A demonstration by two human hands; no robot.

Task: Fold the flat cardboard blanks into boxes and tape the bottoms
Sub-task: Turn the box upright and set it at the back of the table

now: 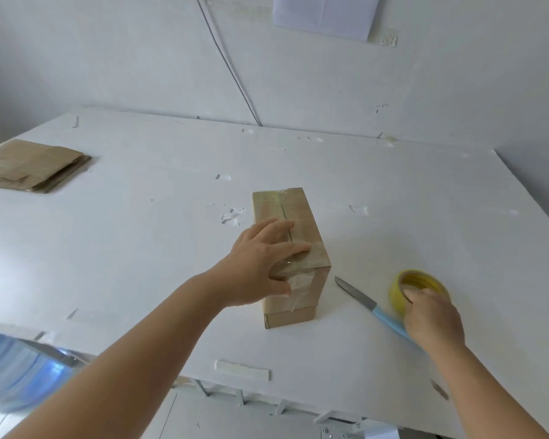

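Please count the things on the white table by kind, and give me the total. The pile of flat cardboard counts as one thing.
Folded box, under the left hand: 1
Pile of flat cardboard: 1
Roll of yellow tape, under the right hand: 1
Knife with blue handle: 1
Total: 4

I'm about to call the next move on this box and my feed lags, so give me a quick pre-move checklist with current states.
1. Brown cardboard box standing steady on the white table: ok, left hand rests on top.
2. Clear tape over the top seam: ok near the close end; the far end cannot tell.
3. Yellow tape roll within grasp: ok, right hand grips it.
4. Blue-handled knife clear of the box: ok, lying apart, blade pointing toward it.
5. Stack of flat cardboard blanks available: ok, far left.
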